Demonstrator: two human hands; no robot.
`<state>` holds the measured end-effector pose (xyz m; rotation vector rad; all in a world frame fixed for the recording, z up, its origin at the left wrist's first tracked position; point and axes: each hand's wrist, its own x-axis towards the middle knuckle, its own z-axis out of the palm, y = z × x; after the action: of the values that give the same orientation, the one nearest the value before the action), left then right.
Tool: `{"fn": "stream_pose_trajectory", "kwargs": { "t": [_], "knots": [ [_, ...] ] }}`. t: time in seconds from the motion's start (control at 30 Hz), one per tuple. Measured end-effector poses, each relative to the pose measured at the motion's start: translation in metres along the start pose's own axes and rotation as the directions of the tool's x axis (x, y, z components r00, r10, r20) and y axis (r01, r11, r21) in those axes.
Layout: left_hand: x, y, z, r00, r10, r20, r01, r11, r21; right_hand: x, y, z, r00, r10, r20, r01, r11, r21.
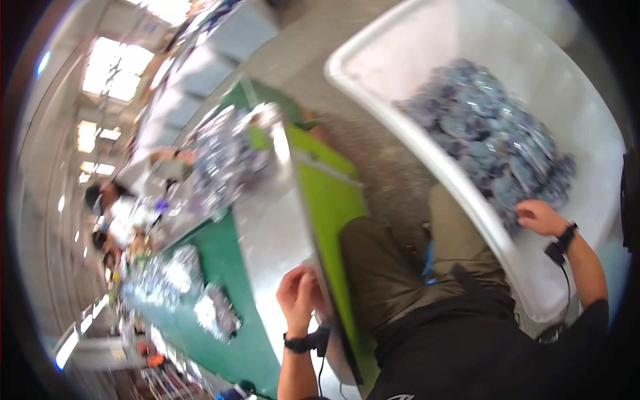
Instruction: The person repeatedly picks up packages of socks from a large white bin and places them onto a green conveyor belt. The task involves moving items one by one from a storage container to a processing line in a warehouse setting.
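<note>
Seated at bench (273, 220), view tilted and blurred. Left hand (300, 293) near the bench's metal edge, fingers curled together; can't tell if it holds anything. Right hand (541, 217) out to the right, inside a big white tub (400, 100), fingers bent down onto the near edge of a pile of blue-grey packets (487, 140); grip unclear. Silver foil bags (230, 157) heaped further along bench, w/ more (167, 277) on green surface, left. Other people (123, 213) far left.

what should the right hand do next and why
Probably close the right hand on a few of the blue-grey pieces and lift them out: it already rests on the pile's near edge in the white bin, while the left hand waits at the table.
</note>
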<state>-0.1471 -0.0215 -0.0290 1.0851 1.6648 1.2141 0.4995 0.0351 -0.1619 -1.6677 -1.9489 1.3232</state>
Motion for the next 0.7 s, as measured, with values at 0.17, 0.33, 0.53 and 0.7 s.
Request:
{"fn": "stream_pose_trajectory", "kwargs": {
  "t": [0.17, 0.33, 0.53, 0.7],
  "knots": [
    [0.012, 0.009, -0.058, 0.99, 0.1, -0.103, -0.082, 0.982, 0.169, 0.004, -0.078, 0.016, 0.997, -0.019, -0.071, 0.035, 0.973, 0.228],
    [0.019, -0.026, -0.179, 0.867, 0.408, -0.286, -0.081, 0.682, 0.727, 0.016, -0.122, 0.031, 0.982, -0.078, -0.17, 0.1, 0.987, 0.124],
    [-0.008, -0.105, -0.387, 0.589, 0.569, -0.574, 0.522, 0.274, 0.808, 0.026, -0.149, 0.039, 0.962, -0.184, -0.201, 0.197, 0.979, 0.045],
    [-0.033, -0.134, -0.447, 0.56, -0.322, -0.763, 0.509, 0.86, 0.01, 0.035, -0.156, 0.043, 0.958, -0.189, -0.214, 0.196, 0.981, 0.01]
  ]
}}
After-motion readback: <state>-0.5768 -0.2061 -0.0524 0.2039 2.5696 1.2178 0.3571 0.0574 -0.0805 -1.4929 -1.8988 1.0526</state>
